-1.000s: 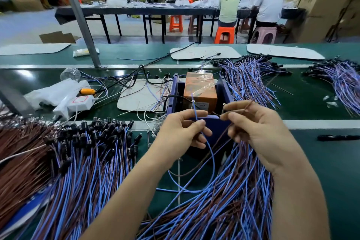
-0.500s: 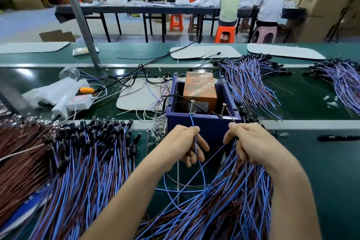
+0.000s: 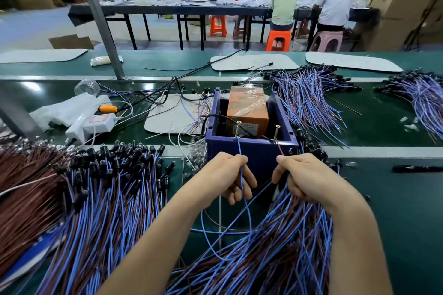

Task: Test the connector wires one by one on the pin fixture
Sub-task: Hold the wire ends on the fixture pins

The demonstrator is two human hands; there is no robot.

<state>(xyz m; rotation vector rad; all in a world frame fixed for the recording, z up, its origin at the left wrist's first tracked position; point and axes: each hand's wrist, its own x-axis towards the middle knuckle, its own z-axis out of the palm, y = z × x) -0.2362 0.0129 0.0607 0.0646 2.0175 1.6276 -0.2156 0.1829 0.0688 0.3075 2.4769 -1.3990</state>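
The pin fixture, a dark blue box holding an orange unit wrapped in film, stands in the middle of the green bench. Two upright screw pins stand on its near wall. The left hand pinches a blue wire between thumb and forefinger, the other fingers curled below; the wire runs straight up to the foot of the left pin. The right hand pinches a brown wire, which slants up to the right pin. Under the right wrist, at the near edge, lies a loose bundle of blue and brown wires. A second pile with black connectors lies at the near left. A black marker lies toward the right edge.
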